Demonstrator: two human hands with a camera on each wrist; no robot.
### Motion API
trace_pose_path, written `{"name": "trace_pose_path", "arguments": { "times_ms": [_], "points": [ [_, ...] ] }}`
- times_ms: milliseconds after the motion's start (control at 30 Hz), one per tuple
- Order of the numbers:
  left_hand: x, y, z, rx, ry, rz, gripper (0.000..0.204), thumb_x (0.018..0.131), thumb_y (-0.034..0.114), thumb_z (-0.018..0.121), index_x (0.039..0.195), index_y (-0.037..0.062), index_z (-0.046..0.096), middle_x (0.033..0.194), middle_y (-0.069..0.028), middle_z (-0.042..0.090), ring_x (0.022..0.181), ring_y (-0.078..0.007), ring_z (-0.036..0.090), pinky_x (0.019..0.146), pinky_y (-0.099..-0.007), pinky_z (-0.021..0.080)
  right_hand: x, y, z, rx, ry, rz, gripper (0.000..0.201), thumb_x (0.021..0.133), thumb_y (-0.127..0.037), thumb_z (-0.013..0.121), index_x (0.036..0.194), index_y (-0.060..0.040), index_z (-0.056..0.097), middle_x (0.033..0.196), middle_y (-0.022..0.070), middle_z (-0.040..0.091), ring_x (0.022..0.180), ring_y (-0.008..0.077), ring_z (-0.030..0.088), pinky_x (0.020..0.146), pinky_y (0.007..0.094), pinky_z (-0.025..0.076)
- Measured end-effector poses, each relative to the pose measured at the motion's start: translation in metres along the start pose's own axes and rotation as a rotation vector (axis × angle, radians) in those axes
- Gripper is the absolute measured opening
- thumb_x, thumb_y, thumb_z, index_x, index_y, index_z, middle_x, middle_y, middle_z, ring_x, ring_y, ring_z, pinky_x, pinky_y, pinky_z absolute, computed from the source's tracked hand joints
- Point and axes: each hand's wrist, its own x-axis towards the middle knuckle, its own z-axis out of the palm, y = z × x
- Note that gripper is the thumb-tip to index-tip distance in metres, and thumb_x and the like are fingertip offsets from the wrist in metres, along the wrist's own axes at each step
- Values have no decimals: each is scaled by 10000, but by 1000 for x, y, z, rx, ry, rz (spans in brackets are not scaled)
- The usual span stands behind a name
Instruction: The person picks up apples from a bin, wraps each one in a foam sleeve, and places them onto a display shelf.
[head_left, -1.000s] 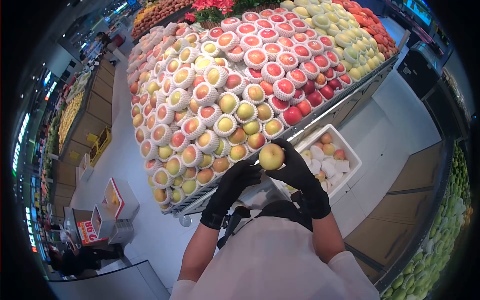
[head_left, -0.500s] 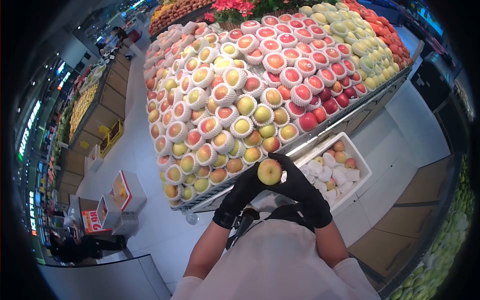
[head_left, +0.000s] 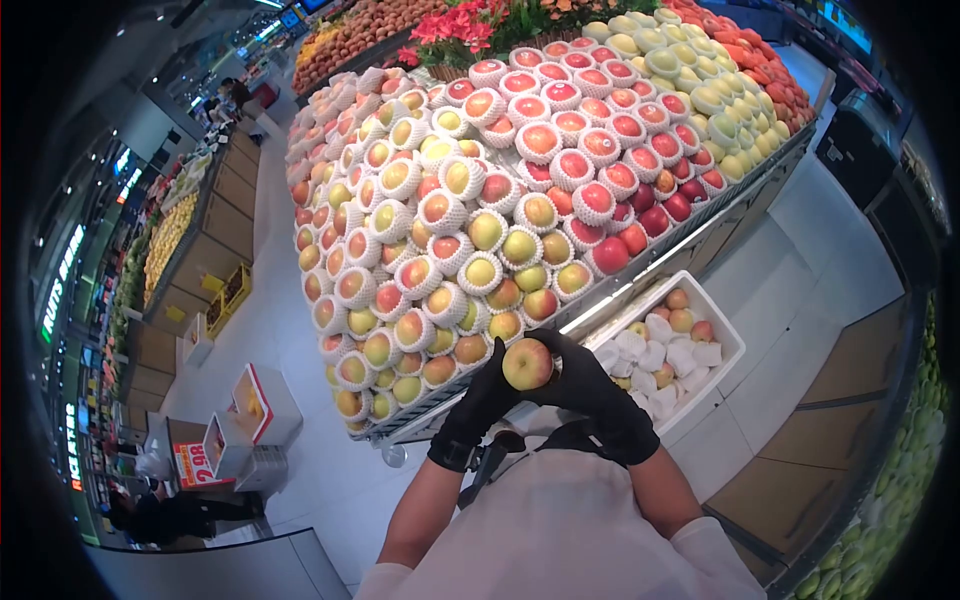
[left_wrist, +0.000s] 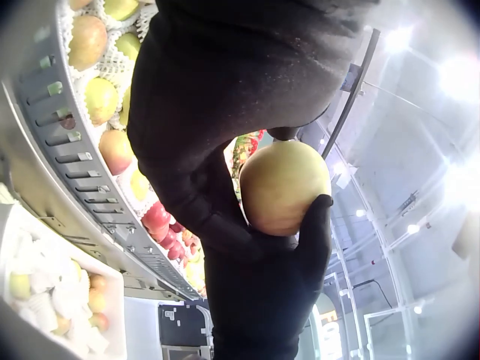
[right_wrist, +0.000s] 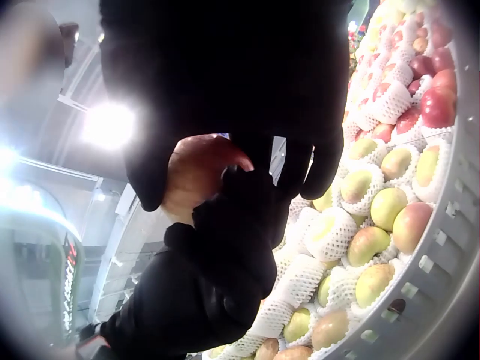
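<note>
Apple (head_left: 527, 363): bare, yellow-red, gripped between gloved left hand (head_left: 482, 398) and right hand (head_left: 590, 385), both curled round it, at 6 o'clock of the fruit display (head_left: 480, 230). Foam-net crate (head_left: 725, 335) at 3 o'clock. Risk: smooth gloves could slip, bruising it.

Both hands wear plain black gloves, the left hand (head_left: 482, 400) and the right hand (head_left: 590, 385) covered to just past the wrist, where each cuff ends in a neat edge. The forearms are bare above them. A white short-sleeved top (head_left: 560, 530) covers the chest and shoulders. Dark straps (head_left: 570, 435) cross the upper chest, and a small black device (head_left: 492, 455) hangs below the left wrist.
</note>
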Motion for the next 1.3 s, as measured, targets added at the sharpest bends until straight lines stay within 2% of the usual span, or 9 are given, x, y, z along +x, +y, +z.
{"name": "trace_pose_path", "arguments": {
  "times_ms": [167,300,600,700,800,1000,1100,1200,1300],
  "points": [
    [-2,-9,-1,-164,-73,-56,521,916,161,665,1353,5,430,1295,-107,560,1171,-204,570,973,-337,486,0,-8,-9,19,123,82,723,646,-263,913,1239,-48,559,1131,97,656,1055,207,636,922,362,509],
    [-1,33,-5,-737,-11,-368,538,935,222,636,1367,-1,406,1286,-145,553,1159,-216,577,953,-352,504,1,8,-7,37,180,116,725,656,-276,906,1238,-34,549,1141,96,649,1045,195,634,916,357,510],
    [-4,26,-9,-755,22,-431,506,932,172,622,1354,-17,415,1235,-149,569,1071,-194,605,866,-314,533,-3,13,-14,193,21,195,693,743,-144,837,1327,-15,487,1173,106,623,1073,191,603,935,344,497],
    [-9,15,-9,-599,14,-287,479,927,147,617,1342,-2,427,1240,-153,565,1069,-191,604,857,-304,534,0,15,-7,301,16,114,703,721,-164,856,1305,-11,496,1176,95,621,1056,187,607,924,344,504],
    [-8,16,-10,-709,88,-404,474,912,113,626,1334,18,433,1261,-158,553,1077,-200,601,874,-307,529,-1,16,2,162,36,43,690,700,-195,873,1260,-11,514,1156,103,624,1034,201,617,908,349,508],
    [-8,6,-4,-616,140,-252,501,900,86,646,1344,27,422,1298,-149,526,1094,-214,590,909,-328,518,5,-9,7,-60,178,56,637,689,-225,879,1186,-18,540,1103,134,629,990,243,642,888,358,512],
    [-11,10,-4,-615,185,-250,499,908,99,649,1347,21,426,1293,-149,525,1090,-206,592,882,-322,531,5,-8,6,57,89,-92,608,734,-192,848,1230,-17,542,1087,117,640,958,214,646,857,348,522],
    [-12,28,-15,-636,163,-327,482,911,92,648,1342,16,447,1269,-128,524,1057,-190,602,840,-307,545,-3,-1,3,316,27,142,584,792,-146,798,1295,-19,530,1101,102,649,955,176,637,830,324,528],
    [-13,32,-19,-607,154,-314,453,915,83,642,1328,7,471,1227,-104,529,1025,-171,609,794,-297,556,0,7,-2,277,-7,172,604,820,-117,769,1352,-23,500,1141,93,642,971,155,627,822,308,530]
  ]
}}
